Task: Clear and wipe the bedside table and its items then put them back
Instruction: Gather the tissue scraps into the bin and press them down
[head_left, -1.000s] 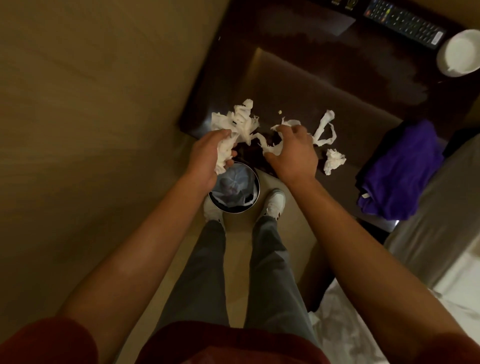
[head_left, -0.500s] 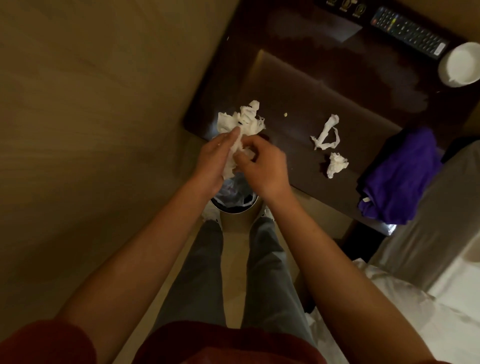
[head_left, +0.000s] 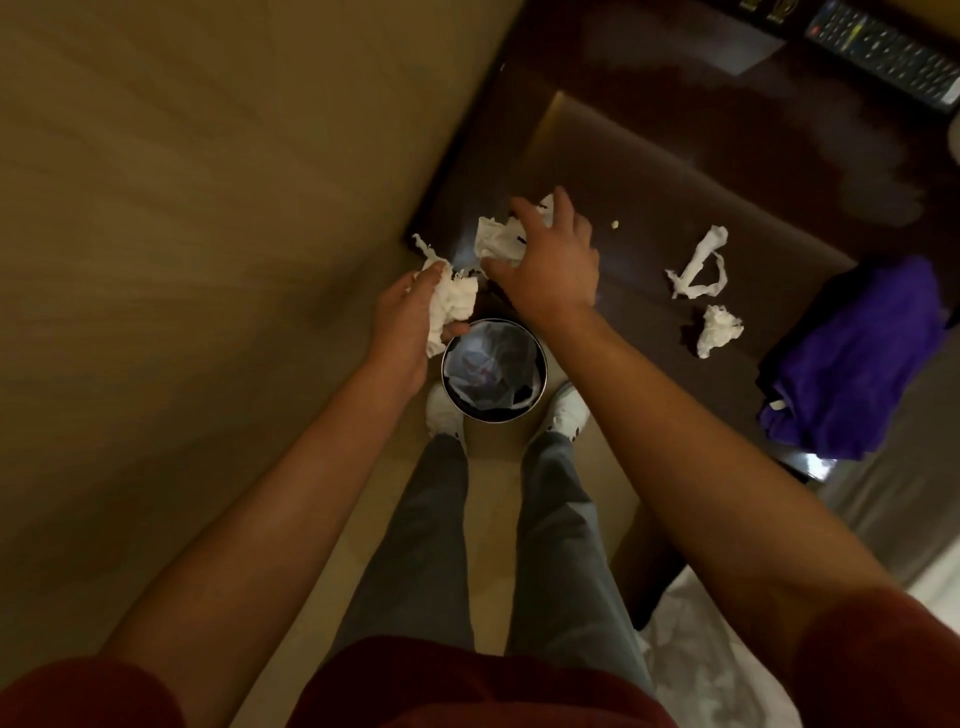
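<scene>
The dark bedside table (head_left: 649, 171) carries torn white tissue. My left hand (head_left: 410, 317) holds a wad of tissue (head_left: 454, 304) just off the table's front corner, above a round bin (head_left: 493, 369) lined with a plastic bag. My right hand (head_left: 545, 260) lies spread, fingers down, on another crumpled tissue (head_left: 498, 241) at the table's front left corner. Further right on the table lie a twisted tissue strip (head_left: 698, 265) and a small tissue ball (head_left: 717, 330). A tiny crumb (head_left: 615, 224) sits near my right hand.
A purple cloth (head_left: 852, 358) is bunched at the table's right edge. A black remote control (head_left: 883, 49) rests at the back. The wall runs along the left. My feet stand either side of the bin, and the bed (head_left: 727, 675) is at lower right.
My hands, together over the bin half a second ago, have parted. The right hand moved up onto the tissue on the table's corner; the left keeps its wad.
</scene>
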